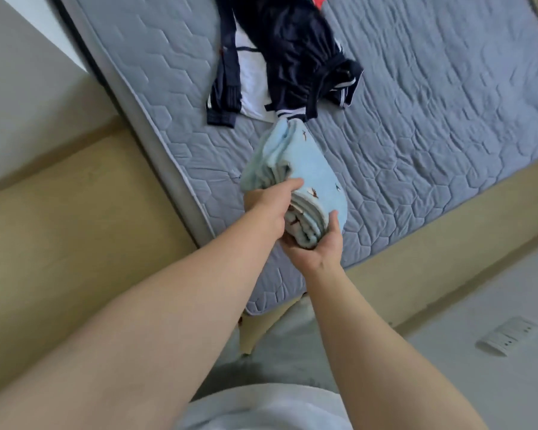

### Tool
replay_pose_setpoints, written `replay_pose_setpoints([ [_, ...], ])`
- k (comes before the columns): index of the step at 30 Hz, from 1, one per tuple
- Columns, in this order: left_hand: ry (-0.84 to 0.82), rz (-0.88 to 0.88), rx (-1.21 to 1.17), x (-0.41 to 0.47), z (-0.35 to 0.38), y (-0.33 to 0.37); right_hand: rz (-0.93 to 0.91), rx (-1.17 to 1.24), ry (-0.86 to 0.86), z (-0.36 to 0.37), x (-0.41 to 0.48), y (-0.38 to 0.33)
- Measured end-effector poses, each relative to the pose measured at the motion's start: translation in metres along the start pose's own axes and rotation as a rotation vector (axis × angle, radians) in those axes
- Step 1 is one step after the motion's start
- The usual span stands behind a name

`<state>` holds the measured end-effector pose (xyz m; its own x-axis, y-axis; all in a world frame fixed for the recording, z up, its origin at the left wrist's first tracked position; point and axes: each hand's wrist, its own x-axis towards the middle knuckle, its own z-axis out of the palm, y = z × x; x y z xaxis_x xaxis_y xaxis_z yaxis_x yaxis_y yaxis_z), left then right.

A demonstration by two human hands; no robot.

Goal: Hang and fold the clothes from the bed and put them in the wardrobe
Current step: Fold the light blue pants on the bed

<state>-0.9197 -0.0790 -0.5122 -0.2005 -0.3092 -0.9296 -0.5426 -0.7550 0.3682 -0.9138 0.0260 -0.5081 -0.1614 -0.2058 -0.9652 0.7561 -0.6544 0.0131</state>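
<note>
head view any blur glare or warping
Head view: soft even light, no glare or hard shadows; mattress quilting and the folded blue garment in the left hand and right hand look sharp; near forearms softer; frame tilted, mattress edges run diagonally.

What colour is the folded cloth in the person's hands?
The folded cloth is light blue with small brown motifs; the head view shows it.

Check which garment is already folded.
The light blue printed one, held between left hand and right hand. The navy striped clothes and white piece lie unfolded on the mattress.
</note>
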Motion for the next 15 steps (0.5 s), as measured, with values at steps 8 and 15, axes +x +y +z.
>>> replay_pose_setpoints([
  [8,-0.039,0.137,-0.255,-0.144,-0.112,0.077,-0.153,-0.261,-0.085,0.085,-0.158,0.073],
  [15,0.091,0.237,-0.663,-0.211,-0.214,0.106,-0.216,-0.766,-0.177,0.136,-0.23,0.164],
])
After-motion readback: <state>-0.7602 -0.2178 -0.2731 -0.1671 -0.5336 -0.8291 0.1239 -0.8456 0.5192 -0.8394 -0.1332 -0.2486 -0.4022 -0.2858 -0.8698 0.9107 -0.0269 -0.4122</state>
